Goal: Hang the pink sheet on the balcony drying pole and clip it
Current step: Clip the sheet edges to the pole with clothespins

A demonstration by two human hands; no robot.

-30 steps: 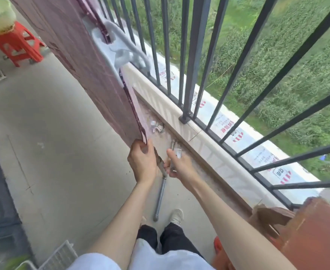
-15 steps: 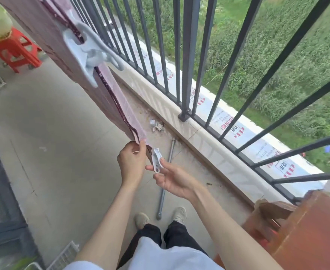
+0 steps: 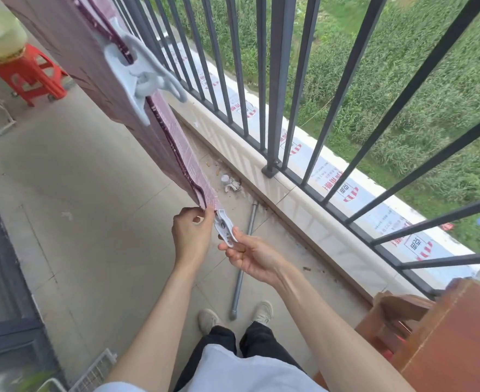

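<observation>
Pink checked fabric sheet (image 3: pixel 159 154), draped over the pole, is being pinched at its end by left hand (image 3: pixel 192 234) — kept taut while small white plastic clip (image 3: pixel 224 228) is being pressed on by right hand (image 3: pixel 251 257).

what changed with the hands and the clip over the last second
The right hand drew back from beside the left and turned palm up, so the small white clip it pinches now shows plainly, its tip at the sheet's end. The left hand kept its grip on the end of the pink sheet. The large white clip stayed clamped further along, and the grey pole stayed on the floor.
</observation>
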